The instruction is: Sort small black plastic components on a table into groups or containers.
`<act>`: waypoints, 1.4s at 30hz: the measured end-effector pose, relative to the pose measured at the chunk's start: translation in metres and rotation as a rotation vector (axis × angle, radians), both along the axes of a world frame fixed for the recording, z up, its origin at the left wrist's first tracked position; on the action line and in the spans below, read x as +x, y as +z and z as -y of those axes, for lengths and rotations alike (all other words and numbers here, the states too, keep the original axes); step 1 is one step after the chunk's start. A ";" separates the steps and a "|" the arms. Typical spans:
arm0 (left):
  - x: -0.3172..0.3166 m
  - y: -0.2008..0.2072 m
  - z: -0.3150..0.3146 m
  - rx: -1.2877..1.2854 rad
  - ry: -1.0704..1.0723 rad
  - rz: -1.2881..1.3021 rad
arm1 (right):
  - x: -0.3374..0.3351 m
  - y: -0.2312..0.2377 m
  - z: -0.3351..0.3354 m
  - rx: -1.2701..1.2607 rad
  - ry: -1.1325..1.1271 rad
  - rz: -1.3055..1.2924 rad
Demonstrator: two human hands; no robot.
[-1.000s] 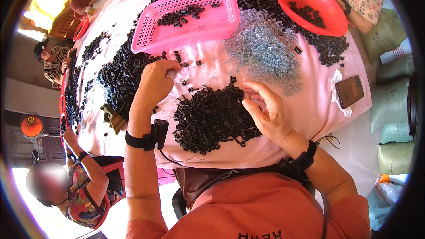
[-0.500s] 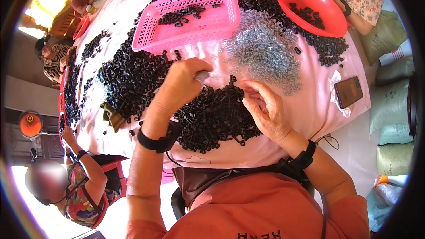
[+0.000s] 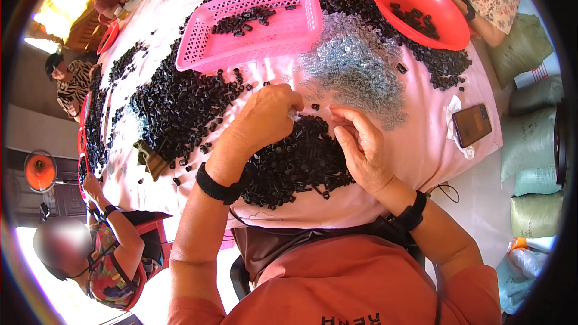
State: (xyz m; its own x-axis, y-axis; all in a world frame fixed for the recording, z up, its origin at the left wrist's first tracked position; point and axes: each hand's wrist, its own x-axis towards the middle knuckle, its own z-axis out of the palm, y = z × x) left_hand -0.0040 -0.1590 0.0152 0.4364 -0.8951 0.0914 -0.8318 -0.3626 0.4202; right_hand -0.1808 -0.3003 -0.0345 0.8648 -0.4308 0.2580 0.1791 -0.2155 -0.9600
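**Op:** Since a second ago the left hand [image 3: 265, 117] has swung in from the big black spread by the pink basket [image 3: 253, 24] toward the middle, and now sits at the far edge of the near pile of black pieces [image 3: 295, 162]. I see the right hand [image 3: 361, 147] about where it was.

**Log:** Fingers?

**Op:** Left fingers are curled shut, tips pinched together around something small and pale at the thumb side. I can't tell what it is; too small. Right hand is loosely bent, index and thumb nearly meeting, fingertips just across from the left ones. Whether it grips anything, I can't tell.

**Log:** Where's the pile relative to them?

**Op:** Directly under and between both hands, on the pink cloth [image 3: 421, 150]. Left fingertips touch its far rim; the right palm borders its right side. Heap of clear bluish pieces [image 3: 355, 72] lies just beyond the fingertips.

**Log:** Hidden or unclear?

**Op:** Left wrist and black band [image 3: 218, 188] cover the pile's left part. Single pieces blur into a mass. Red bowl [image 3: 439, 30] holds a few black pieces; a phone [image 3: 471, 124] lies right of the hands. A co-worker at lower left is partly cut off at the rim.
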 end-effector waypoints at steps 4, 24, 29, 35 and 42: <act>-0.001 -0.002 0.012 -0.141 -0.104 -0.056 | 0.001 -0.005 0.001 0.008 -0.017 0.012; 0.029 0.024 -0.044 -0.138 0.280 0.203 | 0.003 -0.006 0.003 -0.115 -0.044 0.064; -0.029 0.043 -0.053 -0.022 -0.018 -0.252 | 0.000 -0.005 0.002 -0.063 -0.023 0.035; -0.067 0.028 -0.063 -0.028 -0.020 -0.044 | 0.000 0.001 0.000 -0.016 0.009 0.000; -0.065 0.016 -0.062 -0.113 0.114 -0.089 | 0.002 -0.003 0.002 -0.094 -0.014 0.046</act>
